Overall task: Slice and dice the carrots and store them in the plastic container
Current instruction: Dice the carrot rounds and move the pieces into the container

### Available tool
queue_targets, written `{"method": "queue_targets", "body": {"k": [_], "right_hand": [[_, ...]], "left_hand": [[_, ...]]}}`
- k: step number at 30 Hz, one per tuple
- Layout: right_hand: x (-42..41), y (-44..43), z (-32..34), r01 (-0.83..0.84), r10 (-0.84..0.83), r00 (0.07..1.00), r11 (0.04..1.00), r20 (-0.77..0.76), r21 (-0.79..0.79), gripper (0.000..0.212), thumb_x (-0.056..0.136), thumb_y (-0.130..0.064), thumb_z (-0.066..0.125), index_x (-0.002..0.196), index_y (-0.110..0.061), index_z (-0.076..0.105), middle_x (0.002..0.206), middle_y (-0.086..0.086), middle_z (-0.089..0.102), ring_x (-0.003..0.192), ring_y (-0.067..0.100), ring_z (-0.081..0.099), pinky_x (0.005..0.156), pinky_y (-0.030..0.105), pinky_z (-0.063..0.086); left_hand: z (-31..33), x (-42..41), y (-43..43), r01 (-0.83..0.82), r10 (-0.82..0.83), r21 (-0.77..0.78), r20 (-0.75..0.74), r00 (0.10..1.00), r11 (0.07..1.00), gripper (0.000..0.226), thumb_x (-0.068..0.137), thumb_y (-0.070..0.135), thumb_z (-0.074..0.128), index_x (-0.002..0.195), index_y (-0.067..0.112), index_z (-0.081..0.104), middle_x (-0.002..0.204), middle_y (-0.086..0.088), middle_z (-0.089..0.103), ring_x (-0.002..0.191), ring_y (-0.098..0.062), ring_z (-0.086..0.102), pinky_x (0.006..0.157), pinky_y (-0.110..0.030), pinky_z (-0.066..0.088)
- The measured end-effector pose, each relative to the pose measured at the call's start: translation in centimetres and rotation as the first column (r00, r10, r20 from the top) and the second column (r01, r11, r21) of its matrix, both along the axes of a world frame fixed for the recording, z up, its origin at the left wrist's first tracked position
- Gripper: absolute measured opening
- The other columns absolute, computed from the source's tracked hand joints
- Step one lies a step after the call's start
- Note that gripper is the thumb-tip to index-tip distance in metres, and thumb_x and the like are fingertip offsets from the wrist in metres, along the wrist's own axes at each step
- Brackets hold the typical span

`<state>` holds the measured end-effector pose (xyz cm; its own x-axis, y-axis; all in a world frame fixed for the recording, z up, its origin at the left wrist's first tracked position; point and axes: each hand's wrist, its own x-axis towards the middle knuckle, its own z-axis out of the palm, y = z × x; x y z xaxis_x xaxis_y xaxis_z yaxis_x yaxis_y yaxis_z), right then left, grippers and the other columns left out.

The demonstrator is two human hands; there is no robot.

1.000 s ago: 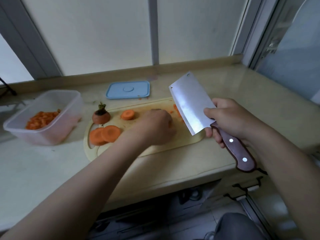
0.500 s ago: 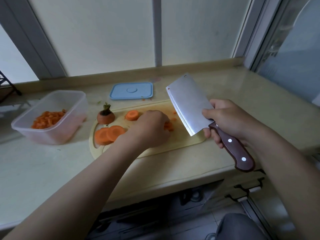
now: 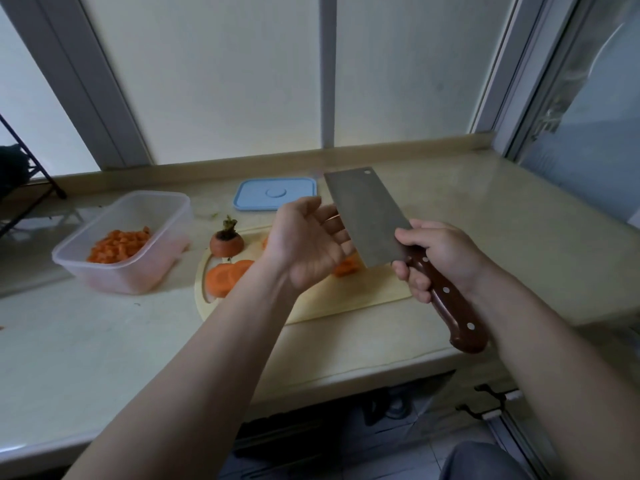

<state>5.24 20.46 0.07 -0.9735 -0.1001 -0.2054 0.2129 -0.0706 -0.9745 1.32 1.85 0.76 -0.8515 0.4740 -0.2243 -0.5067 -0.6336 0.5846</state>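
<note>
Glossy beige counter (image 3: pixel 485 209) w/ pale round-edged board (image 3: pixel 346 296). Translucent rect. plastic container (image 3: pixel 138 271), left of board, is part-filled w/ diced carrot (image 3: pixel 117 245). Steel cleaver (image 3: pixel 367 216) (flat rect. blade, hole at far corner, dark wood handle w/ 3 rivets) is gripped by R hand (image 3: pixel 440 254) above board. Blue round-cornered lid (image 3: pixel 273 194) is laid flat behind. L hand (image 3: pixel 308 244), down on board 0.5 s ago, is now raised palm-up, fingers straight, tips hidden behind blade. Round slices (image 3: pixel 225 275), stem end (image 3: pixel 227 242) & cut pile (image 3: pixel 346 266) are seen on board.

Dim backlit window light, wide-angle edge bowing, slight blur
</note>
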Motion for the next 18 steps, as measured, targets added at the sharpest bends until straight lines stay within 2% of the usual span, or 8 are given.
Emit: {"method": "queue_targets", "body": {"k": [3,5,7,10,12,15,18], "right_hand": [[0.2,0.6,-0.1,0.015,-0.015,1.0,1.0,0.0,0.009,0.014,0.108,-0.012,0.046,0.114,-0.002,0.054,0.058,0.015,0.053,0.033,0.014,0.041,0.033,0.022,0.036],[0.2,1.1,-0.1,0.031,-0.031,1.0,0.999,0.002,0.011,0.013,0.108,-0.012,0.046,0.114,-0.003,0.053,0.058,0.015,0.053,0.033,0.014,0.041,0.033,0.022,0.036],[0.2,1.6,-0.1,0.038,-0.038,0.999,0.999,-0.002,0.021,0.012,0.108,-0.012,0.045,0.111,-0.003,0.053,0.059,0.015,0.054,0.034,0.014,0.041,0.033,0.022,0.036],[0.5,2.1,-0.2,0.049,-0.049,0.999,0.999,-0.001,0.015,0.012,0.108,-0.011,0.045,0.109,-0.003,0.053,0.059,0.015,0.054,0.033,0.014,0.041,0.033,0.022,0.036],[0.8,2.4,-0.1,0.062,-0.062,0.998,0.998,0.003,0.011,0.01,0.108,-0.012,0.046,0.109,-0.004,0.053,0.059,0.015,0.053,0.033,0.014,0.04,0.032,0.023,0.035],[1.1,2.7,-0.1,0.074,-0.074,0.997,0.997,-0.004,0.029,0.01,0.108,-0.012,0.046,0.108,-0.004,0.053,0.058,0.015,0.053,0.033,0.014,0.04,0.032,0.023,0.035],[1.3,3.2,-0.2,0.084,-0.084,0.996,0.996,-0.005,0.04,0.012,0.108,-0.012,0.045,0.111,-0.004,0.054,0.058,0.015,0.053,0.034,0.014,0.04,0.032,0.023,0.035]], "left_hand": [[0.0,-0.1,-0.7,-0.051,0.052,-0.06,0.008,0.999,0.997,0.036,0.103,0.015,0.032,0.118,-0.007,0.056,0.117,-0.026,0.066,0.104,-0.038,0.067,0.094,-0.045,0.055],[-0.3,-0.3,-1.3,-0.087,0.089,-0.093,0.024,0.996,0.992,0.029,0.101,0.004,0.037,0.116,-0.01,0.056,0.107,-0.027,0.068,0.1,-0.037,0.07,0.09,-0.042,0.058],[-0.7,-0.6,-1.9,-0.109,0.111,-0.156,0.002,0.994,0.982,0.028,0.1,-0.004,0.037,0.119,-0.013,0.055,0.108,-0.028,0.068,0.101,-0.037,0.071,0.087,-0.04,0.059],[-1.1,-1.1,-2.1,-0.148,0.116,-0.335,-0.111,0.987,0.931,0.03,0.098,-0.012,0.036,0.12,-0.01,0.055,0.113,-0.028,0.065,0.096,-0.034,0.072,0.083,-0.036,0.061],[-1.4,-1.4,-2.2,-0.197,0.073,-0.498,-0.258,0.963,0.844,0.03,0.096,-0.016,0.04,0.119,-0.008,0.057,0.109,-0.026,0.066,0.095,-0.032,0.072,0.083,-0.035,0.06],[-1.9,-2.0,-2.4,-0.347,-0.144,-0.737,-0.512,0.847,0.58,0.035,0.093,-0.017,0.047,0.121,0.0,0.06,0.106,-0.016,0.07,0.096,-0.025,0.072,0.085,-0.033,0.06],[-2.5,-2.5,-2.3,-0.468,-0.398,-0.795,-0.601,0.693,0.387,0.04,0.091,-0.015,0.05,0.121,0.007,0.062,0.103,-0.006,0.072,0.093,-0.014,0.072,0.087,-0.028,0.058]]}}
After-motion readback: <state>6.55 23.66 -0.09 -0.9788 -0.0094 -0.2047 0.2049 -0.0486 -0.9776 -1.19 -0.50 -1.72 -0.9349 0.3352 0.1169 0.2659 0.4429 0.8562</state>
